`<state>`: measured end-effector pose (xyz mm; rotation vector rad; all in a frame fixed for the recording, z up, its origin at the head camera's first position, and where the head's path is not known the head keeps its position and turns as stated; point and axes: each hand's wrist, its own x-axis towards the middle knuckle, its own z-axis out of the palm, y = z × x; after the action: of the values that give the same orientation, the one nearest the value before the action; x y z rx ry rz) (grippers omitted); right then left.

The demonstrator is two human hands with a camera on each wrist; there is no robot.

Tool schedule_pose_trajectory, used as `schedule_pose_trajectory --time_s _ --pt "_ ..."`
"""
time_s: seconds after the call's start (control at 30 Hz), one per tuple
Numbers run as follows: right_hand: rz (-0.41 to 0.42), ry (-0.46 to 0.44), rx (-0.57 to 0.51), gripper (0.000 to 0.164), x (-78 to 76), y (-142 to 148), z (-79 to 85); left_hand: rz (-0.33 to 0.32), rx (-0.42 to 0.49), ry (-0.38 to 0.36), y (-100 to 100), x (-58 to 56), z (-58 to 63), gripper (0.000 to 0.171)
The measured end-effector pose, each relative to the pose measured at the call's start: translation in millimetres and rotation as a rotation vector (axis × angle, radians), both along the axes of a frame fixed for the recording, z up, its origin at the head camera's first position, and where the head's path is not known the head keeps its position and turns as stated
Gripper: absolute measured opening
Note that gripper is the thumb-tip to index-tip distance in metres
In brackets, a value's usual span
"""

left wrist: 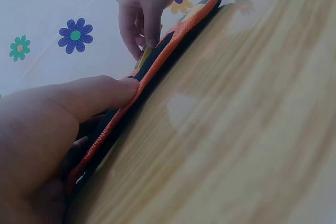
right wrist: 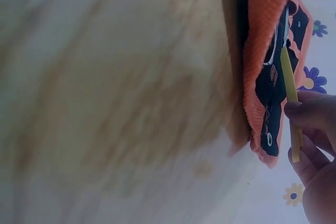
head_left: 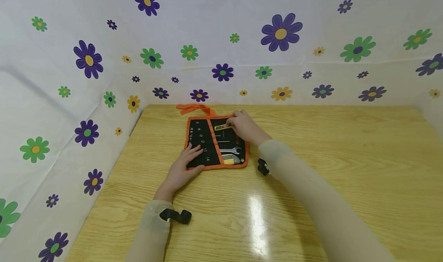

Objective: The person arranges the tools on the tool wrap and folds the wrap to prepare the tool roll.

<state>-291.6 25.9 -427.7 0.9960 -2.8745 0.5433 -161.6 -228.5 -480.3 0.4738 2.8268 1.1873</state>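
Observation:
A black tool roll (head_left: 212, 163) with orange trim lies unfolded on the table, numbers printed on its left part. Pockets at its middle hold a wrench (head_left: 232, 150), a yellow-and-grey utility knife (head_left: 230, 159) and thin metal shafts. My right hand (head_left: 246, 128) pinches a flat yellow strip-like case (right wrist: 290, 90) with a dark label, above the roll's upper right part; its far end is at the pocket edge. My left hand (head_left: 181, 169) rests on the roll's lower left corner, fingers spread; in the left wrist view its thumb (left wrist: 105, 95) lies on the orange edge.
An orange tie strap (head_left: 194, 108) trails from the roll's top edge toward the table's back. The wooden table (head_left: 332, 169) meets a flower-printed white cloth (head_left: 242, 54) behind and at the left. Each wrist wears a black camera mount (head_left: 176, 216).

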Motion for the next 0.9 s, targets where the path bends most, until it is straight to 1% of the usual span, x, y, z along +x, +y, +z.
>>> schedule_pose_trajectory --time_s 0.27,0.43,0.57,0.8,0.9 --pt "0.022 -0.01 -0.011 0.02 -3.5 -4 -4.1 0.008 -0.001 -0.001 0 0.0 0.3 0.058" --pt "0.038 -0.024 -0.048 0.02 -4.5 -6 -6.3 0.01 -0.003 -0.003 1 0.5 -0.1 0.058" --pt "0.063 -0.042 -0.101 0.019 -7.1 -9 -10.9 0.013 -0.003 -0.004 0 0.7 -0.4 0.058" --pt "0.015 -0.184 -0.149 0.021 -7.3 -16 -12.2 0.012 -0.001 0.001 1 1.0 1.1 0.058" --pt "0.013 -0.222 -0.176 0.022 -7.9 -19 -13.1 0.011 0.0 0.002 1 0.8 1.0 0.057"
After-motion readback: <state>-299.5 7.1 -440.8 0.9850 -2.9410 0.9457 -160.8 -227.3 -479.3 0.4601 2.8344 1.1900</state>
